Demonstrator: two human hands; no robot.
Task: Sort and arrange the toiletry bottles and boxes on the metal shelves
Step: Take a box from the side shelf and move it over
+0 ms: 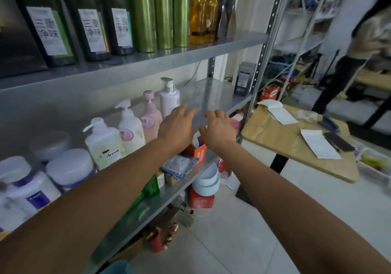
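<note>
1. The orange box (pixel 198 154) stands near the front edge of the middle shelf (pixel 213 96), just right of centre in the frame. It looks upright, with its long axis vertical. Something white sticks up from its top, and I cannot tell what it is.
2. Your left hand (pixel 176 126) and right hand (pixel 219 130) hover side by side above it. Both have their fingers loosely spread and hold nothing.
3. The box sits below and between your wrists, so your fingertips already reach past it toward the bare stretch of shelf. To take it you would likely draw back and down. The left wrist overlaps it, so that hand seems nearer.
4. Just left of the left hand, a pink pump bottle (pixel 150 117) and a lilac pump bottle (pixel 169 100) end a row. Mind them.
5. A flat blue packet (pixel 179 165) lies beside the box, lower in the frame.
6. White jars (pixel 67 168) fill the lower left.
7. Green cans (pixel 143 15) stand on the upper shelf (pixel 148 62).
</note>
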